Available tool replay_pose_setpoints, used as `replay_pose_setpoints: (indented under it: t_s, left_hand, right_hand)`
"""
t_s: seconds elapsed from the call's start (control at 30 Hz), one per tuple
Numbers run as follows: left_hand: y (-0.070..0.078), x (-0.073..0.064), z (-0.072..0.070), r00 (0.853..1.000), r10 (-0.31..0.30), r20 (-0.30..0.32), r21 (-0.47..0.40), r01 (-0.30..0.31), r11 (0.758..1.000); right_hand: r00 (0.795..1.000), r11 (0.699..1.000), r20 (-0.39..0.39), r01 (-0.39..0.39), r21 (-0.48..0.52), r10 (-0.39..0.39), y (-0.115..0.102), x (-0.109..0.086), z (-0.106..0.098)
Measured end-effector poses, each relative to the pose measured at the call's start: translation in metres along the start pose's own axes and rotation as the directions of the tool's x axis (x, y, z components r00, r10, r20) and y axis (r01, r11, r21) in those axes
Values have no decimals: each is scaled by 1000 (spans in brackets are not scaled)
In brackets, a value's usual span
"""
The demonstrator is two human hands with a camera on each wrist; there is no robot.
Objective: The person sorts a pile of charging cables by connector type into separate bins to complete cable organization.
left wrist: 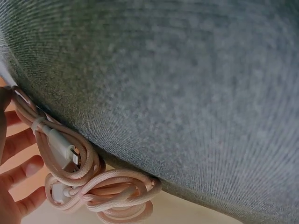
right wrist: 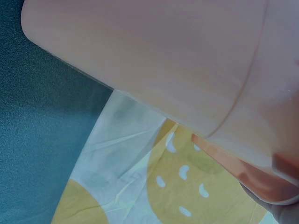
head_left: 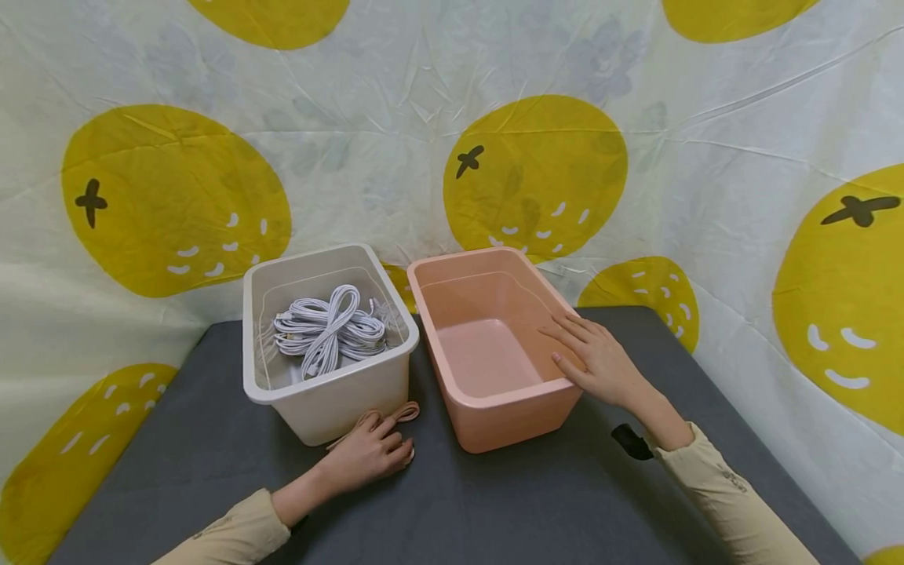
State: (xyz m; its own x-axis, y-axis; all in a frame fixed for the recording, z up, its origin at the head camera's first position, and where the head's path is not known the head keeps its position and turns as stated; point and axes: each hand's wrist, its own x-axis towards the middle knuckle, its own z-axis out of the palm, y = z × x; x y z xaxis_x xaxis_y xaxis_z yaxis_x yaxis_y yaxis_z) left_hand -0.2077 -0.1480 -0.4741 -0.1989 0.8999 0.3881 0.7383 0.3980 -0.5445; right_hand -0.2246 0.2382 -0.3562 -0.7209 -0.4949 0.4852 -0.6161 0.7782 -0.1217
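Note:
My left hand (head_left: 367, 455) is at the front of a beige bin (head_left: 339, 392), with its fingers bent downward. In the left wrist view its thumb and fingers pinch one end of a coiled pink braided cable (left wrist: 65, 144), whose metal plug shows. A second pink coil (left wrist: 121, 193) lies against the first, beside the bin wall. Several white cables (head_left: 328, 329) lie coiled inside the beige bin. My right hand (head_left: 600, 365) rests over the right rim of a pink bin (head_left: 487, 400), its fingers extended over the inside wall. No contents show in the pink bin.
Both bins stand side by side on a dark grey tabletop (head_left: 508, 510), a narrow gap between them. A white cloth (head_left: 367, 157) with yellow fruit prints hangs behind and around the table. The right wrist strap (head_left: 632, 442) hangs by the sleeve.

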Motion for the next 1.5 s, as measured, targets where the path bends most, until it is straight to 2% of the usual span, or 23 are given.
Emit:
replay_pose_setpoints:
  t_s: [0.23,0.47,0.73,0.93,1.23,1.37,1.5]
  left_hand:
    - [1,1,-2,1000,-5,23,-15,5,1000]
    - [2,2,-1,998,32,46,38,-34,999]
    - [4,1,-1,999,26,-21,-21,-27,999]
    - [4,3,-4,999,-5,-37,11,6,1000]
    - [-5,10,-19,999,-40,-30,43,41,998]
    - [-11,14,-31,999,-41,-34,59,43,997]
    - [-17,20,-45,999,-44,-31,113,47,993]
  right_hand:
    - [1000,1000,9,-10,6,10,-1,0,-1]
    - [1000,1000,10,-12,6,12,-1,0,-1]
    - [1000,1000,7,-4,3,4,0,0,0]
    - [1000,1000,-6,5,5,-5,0,0,0]
    - [1000,1000,-2,-8,9,8,1,-1,-1]
    - [1000,1000,3,-11,10,11,1,-1,0]
    - [1000,1000,5,-14,11,14,2,0,0]
